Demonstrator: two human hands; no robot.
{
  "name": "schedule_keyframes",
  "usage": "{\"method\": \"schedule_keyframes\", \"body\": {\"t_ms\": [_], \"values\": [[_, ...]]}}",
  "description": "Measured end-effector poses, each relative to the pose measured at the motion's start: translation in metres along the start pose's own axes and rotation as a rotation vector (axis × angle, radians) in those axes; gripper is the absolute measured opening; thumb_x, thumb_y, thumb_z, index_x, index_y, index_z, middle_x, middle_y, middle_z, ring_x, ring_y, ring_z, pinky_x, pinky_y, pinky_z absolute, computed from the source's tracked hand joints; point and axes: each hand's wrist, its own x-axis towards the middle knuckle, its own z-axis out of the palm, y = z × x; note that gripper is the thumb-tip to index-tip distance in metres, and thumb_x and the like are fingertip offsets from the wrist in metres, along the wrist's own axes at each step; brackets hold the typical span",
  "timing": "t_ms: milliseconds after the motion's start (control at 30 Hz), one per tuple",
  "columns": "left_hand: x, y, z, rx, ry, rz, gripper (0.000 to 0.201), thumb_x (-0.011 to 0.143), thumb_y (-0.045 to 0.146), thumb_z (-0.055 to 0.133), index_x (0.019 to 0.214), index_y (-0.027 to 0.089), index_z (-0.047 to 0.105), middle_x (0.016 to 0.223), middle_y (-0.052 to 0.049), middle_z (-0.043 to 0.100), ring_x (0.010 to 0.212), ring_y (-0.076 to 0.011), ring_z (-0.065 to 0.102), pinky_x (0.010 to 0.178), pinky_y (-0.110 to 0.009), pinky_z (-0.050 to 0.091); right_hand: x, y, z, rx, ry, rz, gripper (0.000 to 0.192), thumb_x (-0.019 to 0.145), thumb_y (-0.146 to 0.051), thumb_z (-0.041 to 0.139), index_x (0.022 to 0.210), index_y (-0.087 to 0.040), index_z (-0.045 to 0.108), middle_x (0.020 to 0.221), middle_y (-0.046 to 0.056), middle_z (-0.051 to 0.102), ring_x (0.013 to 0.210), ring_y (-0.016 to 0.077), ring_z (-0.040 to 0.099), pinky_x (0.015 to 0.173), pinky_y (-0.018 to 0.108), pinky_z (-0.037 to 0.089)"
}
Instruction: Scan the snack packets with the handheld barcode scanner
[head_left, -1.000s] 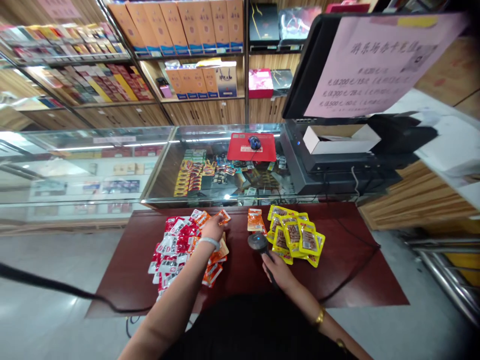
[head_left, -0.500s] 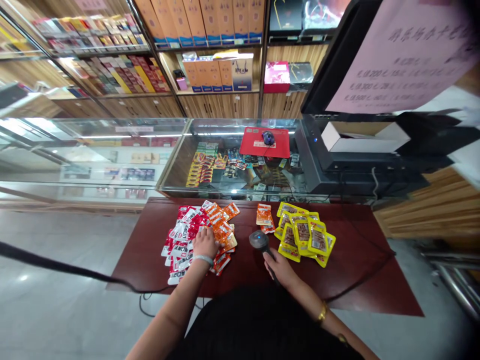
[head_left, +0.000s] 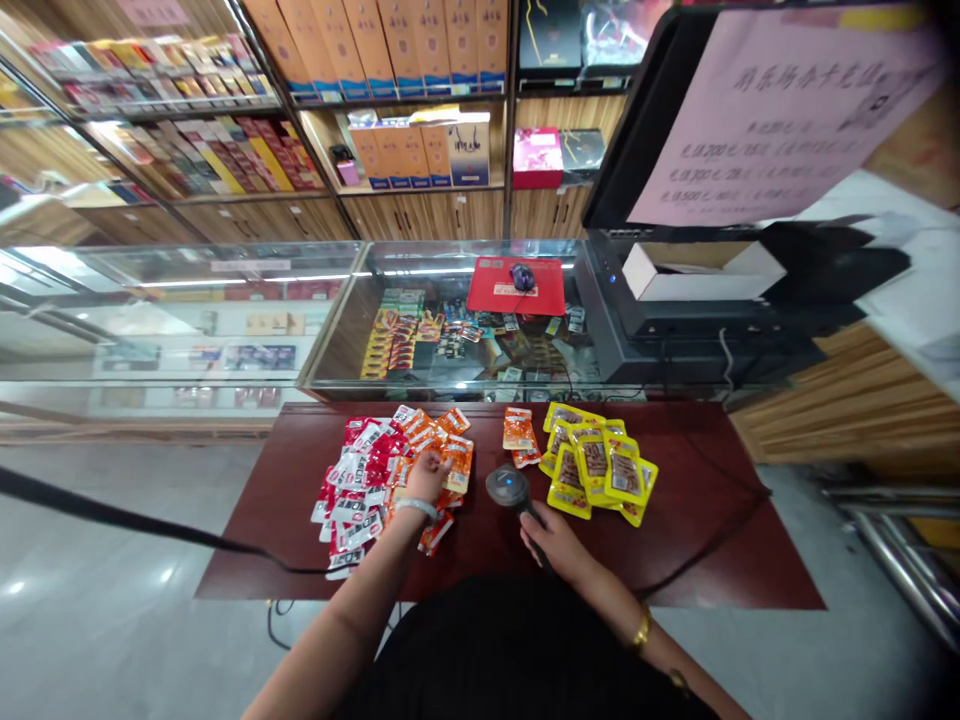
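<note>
Bare bench [head_left: 697, 470] is lying open to the right of the yellow packets [head_left: 596, 468] and along the near edge, crossed only by a thin cable [head_left: 720, 535]. A narrow strip is staying free between the red and orange heap [head_left: 382, 475] and the small orange stack [head_left: 517, 435] (the scanner [head_left: 508, 487] is sitting in its near end). The glass case [head_left: 450, 330] is closing off the far side, the monitor [head_left: 675, 120] is looming over the right.
</note>
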Motion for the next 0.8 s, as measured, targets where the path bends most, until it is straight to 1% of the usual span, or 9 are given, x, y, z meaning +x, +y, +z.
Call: {"method": "schedule_keyframes", "body": {"t_ms": [100,200,300,467,567,633,700,733,800], "values": [[-0.002,0.013,0.024,-0.145,0.0,0.019,0.017,0.082,0.031,0.059,0.078,0.022,0.045,0.059,0.008,0.045,0.054,-0.0084,0.047,0.055,-0.019,0.039,-0.002,-0.005,0.001,-0.01,-0.028,-0.028,0.053,0.076,-0.073,0.058,0.085,-0.022,0.049,0.054,-0.009,0.047,0.041,0.0083,0.038,0.039,0.021,0.029],[-0.003,0.027,0.04,-0.147,0.015,0.029,0.012,0.083,0.025,0.055,0.077,0.022,0.045,0.061,0.007,0.046,0.057,-0.0087,0.048,0.058,-0.019,0.041,-0.004,-0.012,-0.001,-0.001,-0.026,-0.041,0.055,0.077,-0.075,0.055,0.086,-0.022,0.049,0.053,-0.009,0.046,0.04,0.008,0.036,0.038,0.021,0.028],[-0.002,0.038,0.049,-0.111,0.002,0.01,0.008,0.084,0.018,0.051,0.078,0.022,0.047,0.066,0.005,0.051,0.06,-0.0087,0.05,0.059,-0.019,0.041,-0.003,-0.011,-0.004,0.047,-0.006,-0.045,0.054,0.078,-0.076,0.054,0.085,-0.022,0.048,0.052,-0.01,0.044,0.038,0.0075,0.034,0.036,0.02,0.026],[-0.001,0.061,0.071,-0.253,-0.092,-0.013,0.012,0.084,0.027,0.058,0.083,0.021,0.048,0.063,0.006,0.053,0.057,-0.0082,0.052,0.057,-0.018,0.042,0.001,0.004,-0.011,0.108,0.086,-0.012,0.053,0.077,-0.075,0.057,0.079,-0.024,0.043,0.053,-0.01,0.044,0.038,0.0073,0.036,0.036,0.02,0.027],[-0.005,0.074,0.095,-0.392,-0.206,-0.031,0.017,0.079,0.022,0.066,0.084,0.02,0.05,0.066,0.005,0.06,0.062,-0.0088,0.059,0.064,-0.019,0.047,0.001,0.007,-0.013,0.121,0.148,0.006,0.055,0.075,-0.076,0.058,0.078,-0.024,0.043,0.051,-0.01,0.043,0.038,0.0074,0.036,0.037,0.02,0.027],[-0.009,0.076,0.108,-0.42,-0.292,-0.08,0.022,0.074,0.018,0.072,0.084,0.019,0.052,0.066,0.003,0.063,0.064,-0.0106,0.062,0.067,-0.022,0.05,0.001,0.005,-0.014,0.123,0.169,0.011,0.055,0.074,-0.077,0.057,0.078,-0.024,0.043,0.051,-0.01,0.043,0.037,0.0074,0.035,0.037,0.02,0.027],[-0.011,0.069,0.11,-0.379,-0.332,-0.111,0.024,0.072,0.014,0.074,0.084,0.018,0.054,0.068,0.001,0.065,0.064,-0.0117,0.064,0.067,-0.024,0.051,0.001,0.002,-0.014,0.115,0.17,0.01,0.055,0.074,-0.077,0.057,0.077,-0.024,0.043,0.051,-0.01,0.043,0.037,0.0075,0.035,0.037,0.021,0.028],[-0.012,0.063,0.107,-0.348,-0.338,-0.109,0.023,0.073,0.013,0.073,0.085,0.018,0.055,0.07,0.0,0.066,0.065,-0.012,0.064,0.068,-0.024,0.052,0.001,0.001,-0.014,0.11,0.168,0.012,0.054,0.074,-0.076,0.057,0.078,-0.024,0.043,0.051,-0.01,0.043,0.037,0.0076,0.034,0.037,0.021,0.028],[-0.011,0.047,0.089,-0.268,-0.344,-0.064,0.017,0.078,0.012,0.068,0.089,0.018,0.056,0.08,-0.003,0.069,0.071,-0.0129,0.066,0.07,-0.025,0.052,0.002,0.001,-0.013,0.107,0.162,0.02,0.052,0.075,-0.074,0.057,0.079,-0.024,0.044,0.051,-0.01,0.044,0.037,0.0079,0.035,0.037,0.021,0.028]]}}
